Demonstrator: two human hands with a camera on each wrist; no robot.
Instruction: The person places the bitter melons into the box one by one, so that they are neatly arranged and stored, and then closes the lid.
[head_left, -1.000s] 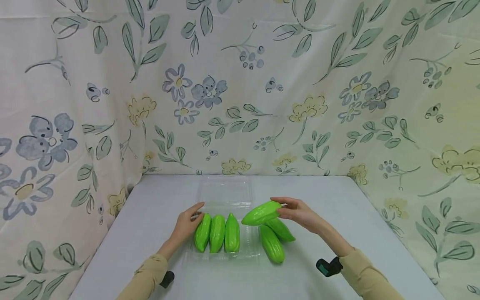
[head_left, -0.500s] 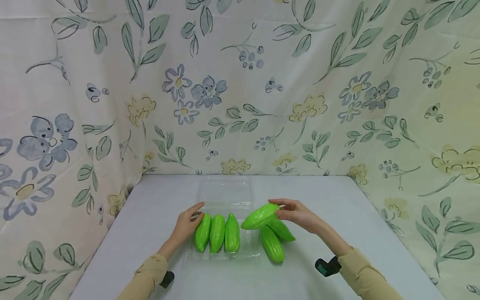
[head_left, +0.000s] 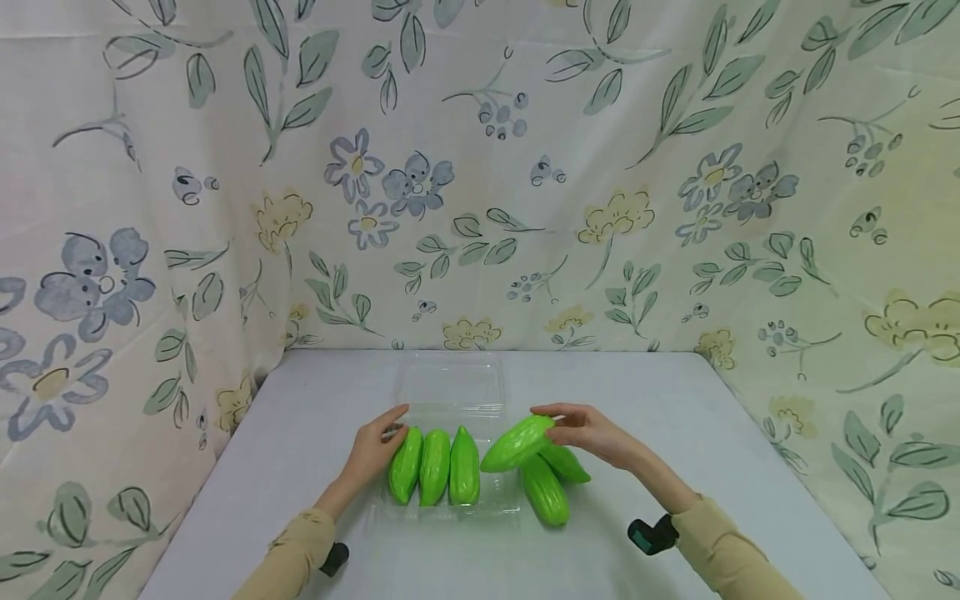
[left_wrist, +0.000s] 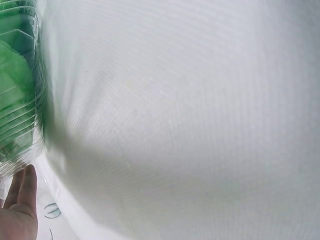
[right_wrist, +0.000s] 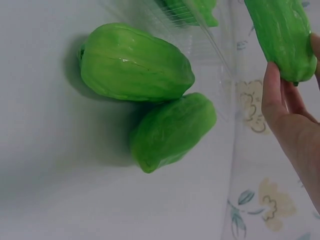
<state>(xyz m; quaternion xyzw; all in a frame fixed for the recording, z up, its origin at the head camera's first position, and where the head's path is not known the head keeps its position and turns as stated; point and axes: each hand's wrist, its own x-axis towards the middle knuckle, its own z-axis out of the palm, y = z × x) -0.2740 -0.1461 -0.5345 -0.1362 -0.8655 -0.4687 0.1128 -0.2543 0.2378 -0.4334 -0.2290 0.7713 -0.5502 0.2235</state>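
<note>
My right hand (head_left: 592, 432) grips a glossy green papaya (head_left: 516, 443) by its stem end. The papaya is held tilted above the right part of a clear plastic box (head_left: 498, 502), its tip pointing left. In the right wrist view, the fingertips and the held papaya (right_wrist: 285, 37) are at the upper right. Three papayas (head_left: 435, 467) lie side by side in the box. My left hand (head_left: 372, 446) holds the box's far left corner beside the leftmost papaya. The left wrist view shows its fingers (left_wrist: 29, 187) against the box; the thumb is not clear there.
Two more papayas lie touching each other on the white table just right of the box, the nearer papaya (head_left: 545, 490) and the farther papaya (head_left: 566, 461). The box's lid (head_left: 450, 379) lies folded back. A floral curtain (head_left: 480, 167) surrounds the table.
My right hand has lowered the papaya and brought it slightly nearer and to the left, toward the box. My left hand and the other papayas have stayed put.
</note>
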